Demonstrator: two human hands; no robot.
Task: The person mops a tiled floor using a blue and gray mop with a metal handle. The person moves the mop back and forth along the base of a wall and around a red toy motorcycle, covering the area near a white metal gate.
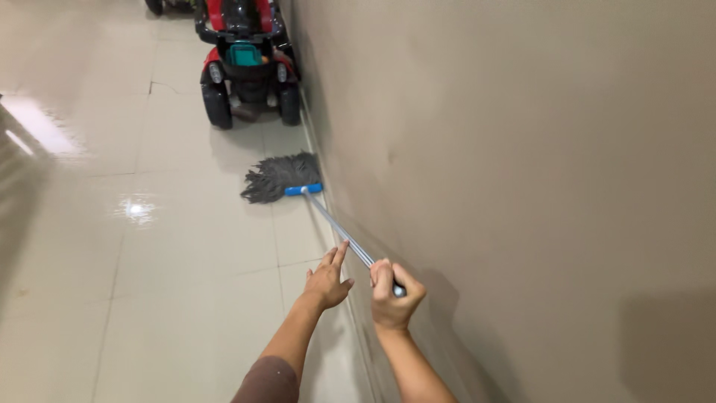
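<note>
I see the mop (298, 185) lying on the pale tiled floor (171, 246), its grey string head spread just beside the base of the beige wall (522, 186) — the blue clamp joins it to a thin metal handle that runs back toward me. My right hand (394, 295) is wrapped tight around the handle's near end. My left hand (327, 282) is loose and holds nothing, fingers spread, just beside the shaft — I cannot tell if it touches. Beyond the mop head, 1 red-and-black ride-on toy car (246, 60) stands near the wall.
</note>
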